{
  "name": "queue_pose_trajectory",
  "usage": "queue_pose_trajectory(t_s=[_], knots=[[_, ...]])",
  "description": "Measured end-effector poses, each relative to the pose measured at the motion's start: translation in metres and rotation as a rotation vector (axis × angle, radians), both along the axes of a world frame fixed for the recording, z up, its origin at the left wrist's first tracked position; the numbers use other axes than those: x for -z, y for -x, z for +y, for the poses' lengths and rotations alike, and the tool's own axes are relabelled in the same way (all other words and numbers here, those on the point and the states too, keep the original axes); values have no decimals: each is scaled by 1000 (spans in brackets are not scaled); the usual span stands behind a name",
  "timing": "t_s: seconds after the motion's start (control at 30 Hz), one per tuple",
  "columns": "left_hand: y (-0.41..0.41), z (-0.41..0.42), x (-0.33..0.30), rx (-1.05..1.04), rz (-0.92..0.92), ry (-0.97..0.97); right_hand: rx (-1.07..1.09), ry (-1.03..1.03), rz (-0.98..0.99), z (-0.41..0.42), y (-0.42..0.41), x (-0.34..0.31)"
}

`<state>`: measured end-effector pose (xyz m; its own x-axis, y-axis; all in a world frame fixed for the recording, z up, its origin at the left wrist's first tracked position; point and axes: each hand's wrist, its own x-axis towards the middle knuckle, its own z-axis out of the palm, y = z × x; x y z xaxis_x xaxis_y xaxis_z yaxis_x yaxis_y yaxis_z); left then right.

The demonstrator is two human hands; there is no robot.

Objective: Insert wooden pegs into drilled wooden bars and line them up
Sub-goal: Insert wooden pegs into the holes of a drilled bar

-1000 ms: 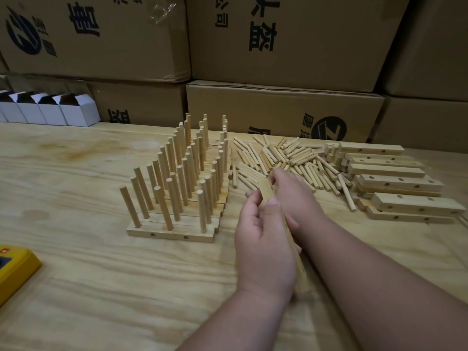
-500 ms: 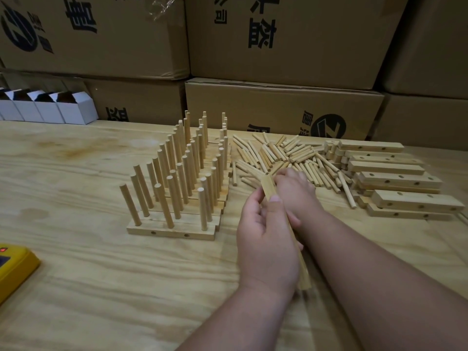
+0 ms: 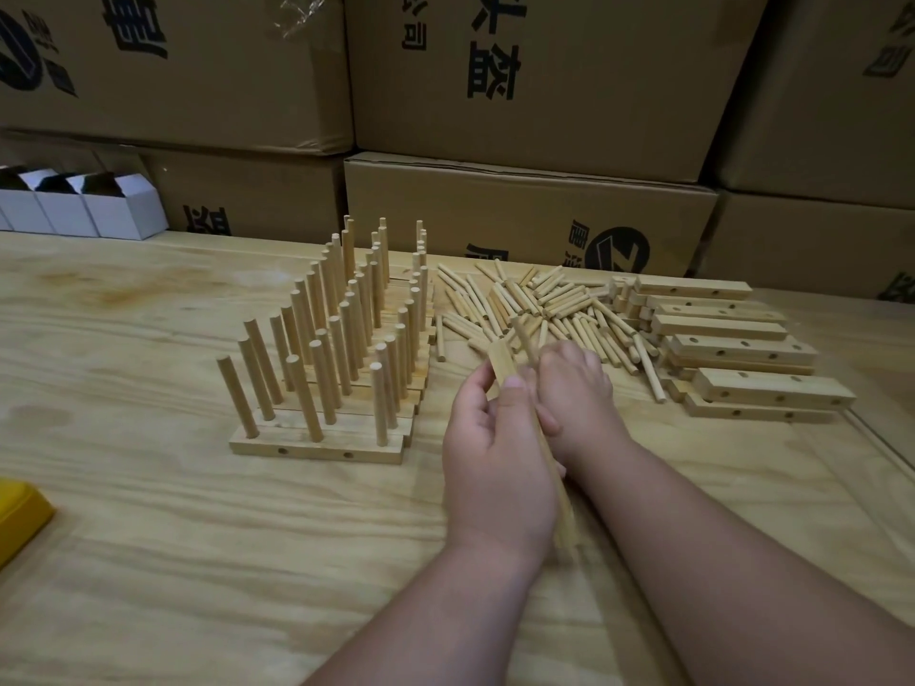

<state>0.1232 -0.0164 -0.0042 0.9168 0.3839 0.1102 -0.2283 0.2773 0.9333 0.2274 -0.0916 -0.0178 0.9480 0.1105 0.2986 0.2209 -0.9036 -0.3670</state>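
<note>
My left hand (image 3: 495, 443) grips a drilled wooden bar (image 3: 501, 361) that runs from near my wrist up toward the peg pile. Just right of it, my right hand (image 3: 574, 388) holds a wooden peg (image 3: 524, 336) whose top sticks up beside the bar's far end. Behind the hands lies a loose pile of pegs (image 3: 534, 304). Left of the hands stand several finished bars with upright pegs (image 3: 341, 349), lined up in rows. Bare drilled bars (image 3: 742, 349) are stacked at the right.
Cardboard boxes (image 3: 530, 225) wall off the back of the plywood table (image 3: 148, 537). Small white cartons (image 3: 84, 210) sit at the far left. A yellow device (image 3: 20, 507) lies at the left edge.
My right hand has drawn back from the pile with a peg and brought it up beside the bar's far end. The left hand holds the bar almost where it was.
</note>
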Motion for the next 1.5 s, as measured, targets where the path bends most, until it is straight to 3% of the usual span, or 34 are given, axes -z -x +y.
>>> queue_pose_trajectory(t_s=[0.17, 0.33, 0.43, 0.5, 0.7, 1.07, 1.33, 1.5], knots=[[1, -1, -1, 18, 10, 38, -77, -576, 31, -26, 50, -7], [4, 2, -4, 35, -4, 190, -221, -697, 148, -44, 86, -6], [1, 8, -6, 20, 9, 382, -360, -606, 250, -41, 97, -11], [-3, 12, -5, -4, 37, 473, -367, -528, 181, -36, 98, -11], [-11, 13, -2, -50, 27, 465, 154, -528, -122, -43, 72, -8], [-7, 8, -1, -44, 34, 366, 522, -46, 55, -43, 21, -8], [-6, 8, 0, -49, 23, 383, 540, 60, 109, -41, 17, -4], [-5, 8, -1, -16, 9, 366, 338, -36, 108, -45, 44, 0]])
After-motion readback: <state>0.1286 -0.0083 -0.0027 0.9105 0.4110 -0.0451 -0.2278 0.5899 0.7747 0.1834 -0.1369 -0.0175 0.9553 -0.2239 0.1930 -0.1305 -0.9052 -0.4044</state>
